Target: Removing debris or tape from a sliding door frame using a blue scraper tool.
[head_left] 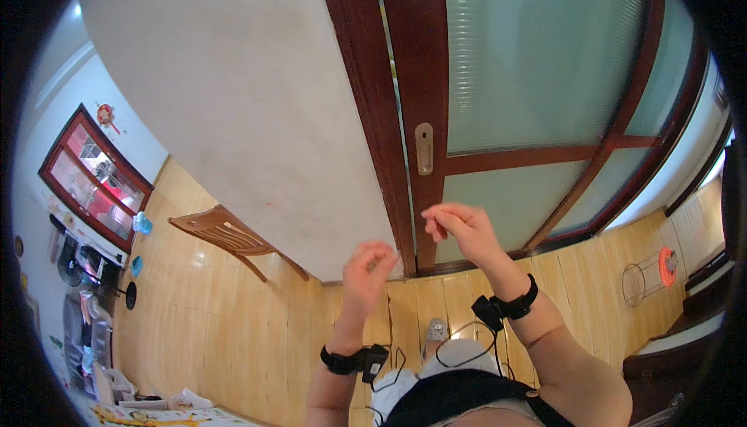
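Observation:
Before me is a dark red-brown wooden door (428, 46) with frosted ribbed glass panes (537, 61). A thin, bright gap shows between its edge and the door frame (354, 61). Set into the door's stile is a metal recessed handle (423, 148). Below and to the right of it, my right hand (461, 229) hovers with its fingers curled together, and I see nothing in it. My left hand (367, 278) is raised in front of the white wall's lower end, fingers folded in, also with nothing visible in it. Neither hand appears to touch the door.
A wooden chair (233, 232) stands by the wall on the left. A black fan (70, 267) and a red-framed window or door (101, 174) lie farther left. On the right, a wire stand with an orange-red top (667, 266) rests on the wooden floor (591, 295). Cabled black bands circle both my forearms.

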`<state>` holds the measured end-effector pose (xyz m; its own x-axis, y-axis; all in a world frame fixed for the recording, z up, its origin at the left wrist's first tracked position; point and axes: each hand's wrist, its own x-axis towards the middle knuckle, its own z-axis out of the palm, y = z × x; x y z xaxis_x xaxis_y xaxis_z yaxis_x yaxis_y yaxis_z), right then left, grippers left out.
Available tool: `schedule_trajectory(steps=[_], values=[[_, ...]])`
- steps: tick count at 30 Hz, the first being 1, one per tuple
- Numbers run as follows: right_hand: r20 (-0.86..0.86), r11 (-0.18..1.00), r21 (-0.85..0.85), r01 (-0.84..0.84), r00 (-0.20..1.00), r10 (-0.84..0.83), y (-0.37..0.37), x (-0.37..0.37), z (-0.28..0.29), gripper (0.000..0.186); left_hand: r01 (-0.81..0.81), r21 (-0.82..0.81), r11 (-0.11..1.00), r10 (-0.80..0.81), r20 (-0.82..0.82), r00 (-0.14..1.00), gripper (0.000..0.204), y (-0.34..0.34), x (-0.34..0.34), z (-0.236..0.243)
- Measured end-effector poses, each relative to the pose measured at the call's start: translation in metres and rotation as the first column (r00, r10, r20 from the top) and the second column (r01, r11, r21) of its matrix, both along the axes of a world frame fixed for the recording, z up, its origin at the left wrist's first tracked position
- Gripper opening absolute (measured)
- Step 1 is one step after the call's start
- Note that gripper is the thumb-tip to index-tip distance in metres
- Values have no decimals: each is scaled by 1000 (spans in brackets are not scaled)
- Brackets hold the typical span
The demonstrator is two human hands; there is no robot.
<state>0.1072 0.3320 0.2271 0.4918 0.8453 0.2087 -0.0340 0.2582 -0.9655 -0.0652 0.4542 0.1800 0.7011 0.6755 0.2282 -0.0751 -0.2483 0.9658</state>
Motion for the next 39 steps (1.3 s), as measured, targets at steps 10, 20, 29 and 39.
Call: schedule_trajectory(steps=[10,20,29,39], values=[[-113,891,327,-315,923,368,79,8,37,56,-336,545,768,105,411,906,17,60,68,91],[275,976,178,-127,959,75,109,10,35,73,-258,696,670,-93,424,901,23,114,96,91],[503,990,126,64,856,-120,102,5,38,71,-162,864,477,-224,298,928,23,132,113,104],[-295,935,327,-136,925,238,87,3,39,81,-210,866,454,-327,381,865,22,119,126,104]])
